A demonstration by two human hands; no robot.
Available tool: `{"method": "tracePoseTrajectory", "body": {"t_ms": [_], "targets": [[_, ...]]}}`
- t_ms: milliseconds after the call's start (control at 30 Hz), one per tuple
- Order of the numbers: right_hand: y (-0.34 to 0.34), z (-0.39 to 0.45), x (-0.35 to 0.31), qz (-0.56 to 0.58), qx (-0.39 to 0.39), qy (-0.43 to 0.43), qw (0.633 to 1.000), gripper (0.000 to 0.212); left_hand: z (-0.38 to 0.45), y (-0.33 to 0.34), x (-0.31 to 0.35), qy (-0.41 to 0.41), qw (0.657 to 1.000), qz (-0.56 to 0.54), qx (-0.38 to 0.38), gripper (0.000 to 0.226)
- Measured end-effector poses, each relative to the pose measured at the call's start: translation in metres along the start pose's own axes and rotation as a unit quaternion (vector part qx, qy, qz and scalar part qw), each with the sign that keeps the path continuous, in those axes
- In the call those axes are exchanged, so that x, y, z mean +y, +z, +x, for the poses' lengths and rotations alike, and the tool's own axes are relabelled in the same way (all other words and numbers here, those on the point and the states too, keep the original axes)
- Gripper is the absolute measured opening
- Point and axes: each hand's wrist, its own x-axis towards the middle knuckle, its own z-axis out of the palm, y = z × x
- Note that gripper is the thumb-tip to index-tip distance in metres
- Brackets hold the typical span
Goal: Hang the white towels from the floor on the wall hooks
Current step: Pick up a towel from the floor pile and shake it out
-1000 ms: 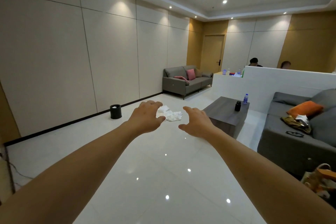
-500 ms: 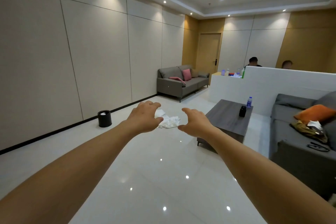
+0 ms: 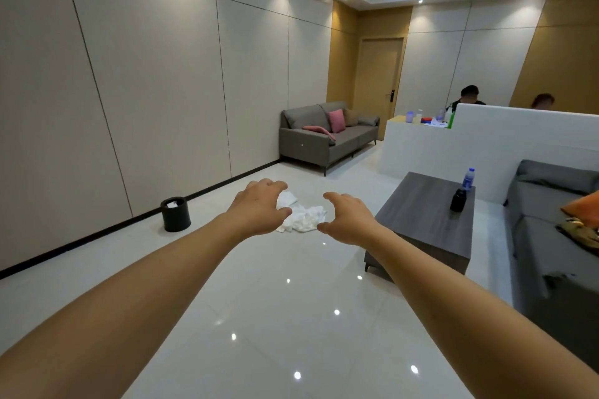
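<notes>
At the left of the frame a small black bin (image 3: 175, 214) stands against the base of the pale panelled wall (image 3: 146, 74). Toward the centre, the person's left hand (image 3: 259, 207) is stretched out forward, fingers loosely curved and spread, holding nothing. Just right of it, in the gap between both hands, the white towels (image 3: 303, 217) lie crumpled on the glossy white floor (image 3: 275, 317), well beyond the hands. The right hand (image 3: 348, 219) mirrors the left, fingers and thumb spread wide and curved, empty. Further right stands a dark wooden coffee table (image 3: 424, 227) bearing a black container (image 3: 458, 200) and a water bottle (image 3: 468, 179). A grey sofa (image 3: 551, 236) fills the right edge.
</notes>
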Motion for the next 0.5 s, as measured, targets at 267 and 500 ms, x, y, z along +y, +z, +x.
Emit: {"method": "tracePoseTrajectory", "body": {"t_ms": [267, 500], "targets": [[0.027, 0.204, 0.055, 0.034, -0.036, 0.011, 0.999, 0.071, 0.189, 0.057, -0.045, -0.02, 0.999, 0.02, -0.031, 0.06], [0.053, 0.35, 0.08, 0.052, -0.071, 0.018, 0.996, 0.072, 0.325, 0.095, -0.101, -0.047, 0.998, 0.007, -0.041, 0.058]]}}
